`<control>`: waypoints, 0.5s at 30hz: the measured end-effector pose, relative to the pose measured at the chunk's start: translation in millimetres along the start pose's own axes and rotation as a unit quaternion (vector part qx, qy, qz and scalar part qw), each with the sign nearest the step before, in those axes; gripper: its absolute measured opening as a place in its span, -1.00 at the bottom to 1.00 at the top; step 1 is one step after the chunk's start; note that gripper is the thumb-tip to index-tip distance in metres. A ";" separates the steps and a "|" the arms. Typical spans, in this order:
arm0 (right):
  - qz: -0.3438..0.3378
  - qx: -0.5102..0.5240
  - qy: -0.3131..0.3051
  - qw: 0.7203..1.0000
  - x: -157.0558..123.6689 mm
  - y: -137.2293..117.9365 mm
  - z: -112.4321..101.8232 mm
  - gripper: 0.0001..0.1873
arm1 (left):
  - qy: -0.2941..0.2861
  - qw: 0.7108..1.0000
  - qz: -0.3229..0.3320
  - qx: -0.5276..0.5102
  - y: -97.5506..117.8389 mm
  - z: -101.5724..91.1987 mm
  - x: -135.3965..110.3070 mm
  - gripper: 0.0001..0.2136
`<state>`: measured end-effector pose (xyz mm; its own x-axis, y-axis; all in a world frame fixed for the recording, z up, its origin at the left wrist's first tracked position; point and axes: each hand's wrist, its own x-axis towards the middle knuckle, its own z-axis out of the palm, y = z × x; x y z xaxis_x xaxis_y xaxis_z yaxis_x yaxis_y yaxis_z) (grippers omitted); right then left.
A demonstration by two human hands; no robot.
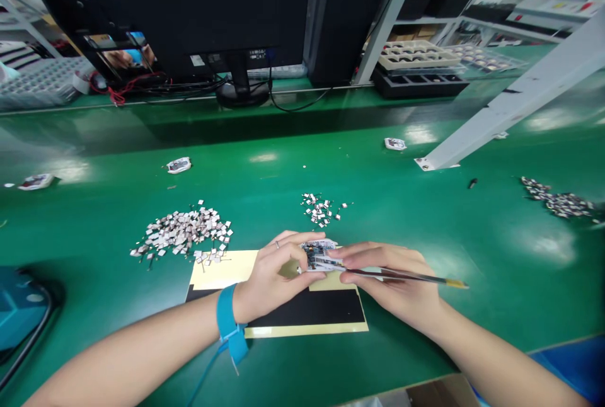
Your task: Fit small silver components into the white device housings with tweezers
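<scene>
My left hand (270, 275), with a blue wrist strap (230, 324) and a ring, is closed on a small circuit board (319, 256), holding it over a yellow and black sheet (302, 312). My right hand (394, 284) pinches thin tweezers (411, 277) whose tip touches the board. The tweezers' back end points right. A large pile of small silvery parts (182, 230) lies left of the sheet. A smaller scatter of parts (321, 207) lies just beyond the board.
The green bench (416, 218) also carries another pile of parts (558, 200) at far right, small boards (178, 166) (395, 143) (36, 181), a monitor stand (242, 89), black and beige trays (418, 67), a slanted white frame post (515, 101) and a blue object (19, 312) at left.
</scene>
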<state>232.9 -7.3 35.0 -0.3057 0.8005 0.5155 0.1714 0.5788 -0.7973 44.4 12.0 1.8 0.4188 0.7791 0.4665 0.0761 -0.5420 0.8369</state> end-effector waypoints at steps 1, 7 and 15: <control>-0.008 0.000 -0.002 1.000 -0.3 0.0 0.2 -0.66 | 0.003 1.000 0.004 0.004 -0.1 -0.1 0.3 -0.82; 0.015 0.049 0.022 0.998 -3.9 4.2 2.4 -0.62 | 0.007 0.999 0.033 0.026 -1.2 -0.3 0.5 -0.84; 0.077 0.108 0.004 0.991 -0.3 4.1 -0.9 -0.69 | -0.006 0.998 0.058 0.033 -1.4 -2.2 0.3 -0.86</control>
<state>234.5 -5.0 31.8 -0.2841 0.8786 0.3839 0.0116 0.4035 -0.9149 42.5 13.7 1.4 0.4385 0.7070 0.5548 0.0859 -0.6475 0.7572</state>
